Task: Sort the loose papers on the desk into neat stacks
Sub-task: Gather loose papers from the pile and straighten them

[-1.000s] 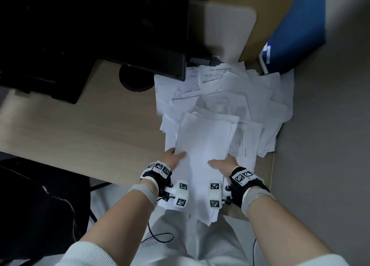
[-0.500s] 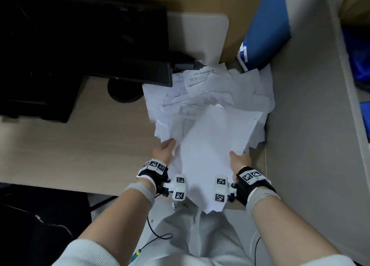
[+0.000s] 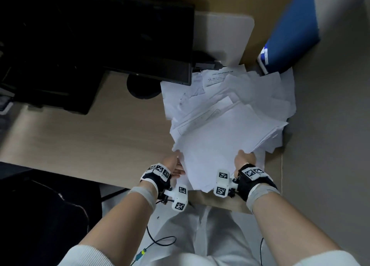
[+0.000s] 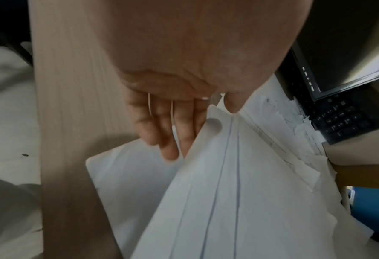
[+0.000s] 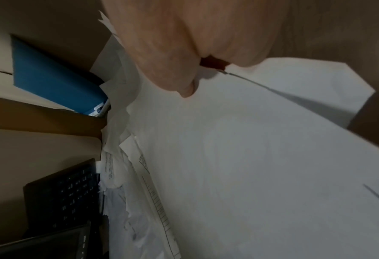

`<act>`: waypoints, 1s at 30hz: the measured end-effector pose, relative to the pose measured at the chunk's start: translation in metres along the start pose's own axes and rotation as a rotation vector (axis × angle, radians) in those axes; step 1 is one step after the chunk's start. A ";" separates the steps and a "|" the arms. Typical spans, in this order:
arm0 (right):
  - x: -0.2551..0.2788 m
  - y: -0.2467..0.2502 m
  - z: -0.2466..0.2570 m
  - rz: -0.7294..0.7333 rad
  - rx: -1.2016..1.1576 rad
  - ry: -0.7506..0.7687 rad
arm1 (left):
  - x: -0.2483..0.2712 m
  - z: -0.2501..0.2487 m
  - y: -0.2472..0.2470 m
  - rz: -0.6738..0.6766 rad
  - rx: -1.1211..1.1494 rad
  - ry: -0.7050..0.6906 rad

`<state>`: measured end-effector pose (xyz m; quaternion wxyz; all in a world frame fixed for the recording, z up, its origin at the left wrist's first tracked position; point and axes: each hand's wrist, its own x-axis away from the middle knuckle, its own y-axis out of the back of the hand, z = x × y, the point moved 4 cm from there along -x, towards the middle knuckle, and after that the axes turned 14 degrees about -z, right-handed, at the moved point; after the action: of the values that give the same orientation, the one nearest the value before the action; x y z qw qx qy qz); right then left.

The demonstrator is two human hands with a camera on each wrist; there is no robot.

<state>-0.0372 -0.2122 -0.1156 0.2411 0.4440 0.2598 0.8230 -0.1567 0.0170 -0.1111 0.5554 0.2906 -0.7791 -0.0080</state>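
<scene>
A thick bundle of white sheets (image 3: 220, 145) lies slanted over the near part of a loose paper heap (image 3: 250, 89) on the desk (image 3: 80, 135). My left hand (image 3: 176, 165) holds the bundle's near left edge. In the left wrist view its thumb sits on top of the bundle (image 4: 228, 192) and its fingers (image 4: 168, 133) reach beneath. My right hand (image 3: 243, 160) grips the near right edge. In the right wrist view the thumb (image 5: 179, 70) presses on the top sheet (image 5: 250, 157), and the fingers are hidden below.
A dark monitor (image 3: 120, 35) on a round base (image 3: 140, 87) stands at the back left, with a black keyboard (image 4: 343, 119) beside the heap. A blue folder (image 3: 290, 31) leans in the back right corner. A grey partition (image 3: 330, 145) borders the papers on the right.
The bundle has turned clockwise, its far end swinging right toward the partition, and it now lies lower on the heap. Both hands kept hold of its near edge.
</scene>
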 end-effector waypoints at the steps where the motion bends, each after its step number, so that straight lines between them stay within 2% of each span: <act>1: 0.001 -0.002 -0.001 0.005 -0.008 -0.001 | -0.003 -0.005 0.007 -0.064 0.022 -0.046; 5: -0.005 -0.009 -0.004 0.015 0.055 0.004 | -0.019 -0.031 0.021 -0.231 -0.062 -0.215; 8: -0.010 -0.013 -0.001 0.092 0.126 -0.015 | -0.031 -0.049 0.006 -0.242 -0.058 -0.332; 11: -0.017 -0.013 0.000 0.108 0.175 -0.067 | -0.028 -0.073 -0.017 -0.167 -0.063 -0.359; 16: -0.030 -0.019 0.003 0.203 0.243 -0.078 | -0.002 -0.121 -0.032 -0.245 -0.230 -0.429; 23: -0.031 -0.018 0.026 0.254 0.288 -0.129 | -0.028 -0.173 -0.053 -0.225 -0.358 -0.440; 27: -0.030 -0.026 0.034 0.246 0.284 -0.140 | -0.055 -0.182 -0.073 -0.094 -0.468 -0.327; 30: -0.027 -0.035 0.041 0.224 0.257 -0.154 | -0.074 -0.188 -0.075 -0.123 -0.671 -0.334</act>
<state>0.0171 -0.1947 -0.1352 0.1083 0.5591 0.2925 0.7682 0.0555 0.0473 -0.1278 0.4836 0.1335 -0.7939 -0.3435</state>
